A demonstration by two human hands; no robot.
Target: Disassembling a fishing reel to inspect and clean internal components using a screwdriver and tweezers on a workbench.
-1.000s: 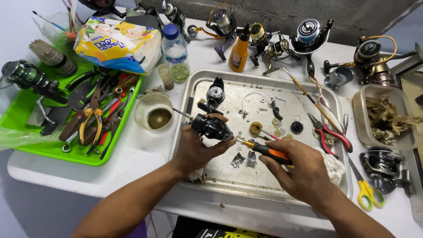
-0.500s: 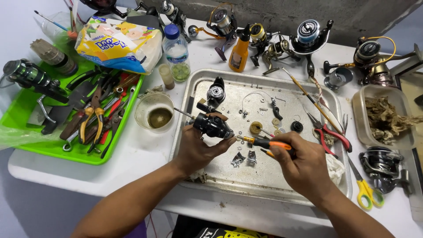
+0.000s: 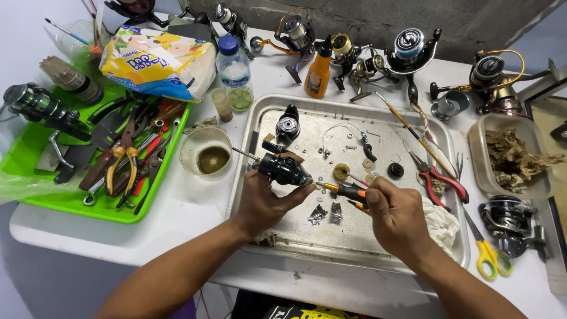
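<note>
Holding black reel body in left hand grip | right hand pinching orange-handled screwdriver | over metal tray

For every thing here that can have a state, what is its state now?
Black reel body: held in left hand, over the metal tray.
Screwdriver: held in right hand, tip at the reel body.
Water bottle: upright, blue cap on.
Orange bottle: upright, capped.
Clear cup: upright, dark liquid inside.
Yellow scissors: lying closed.
</note>
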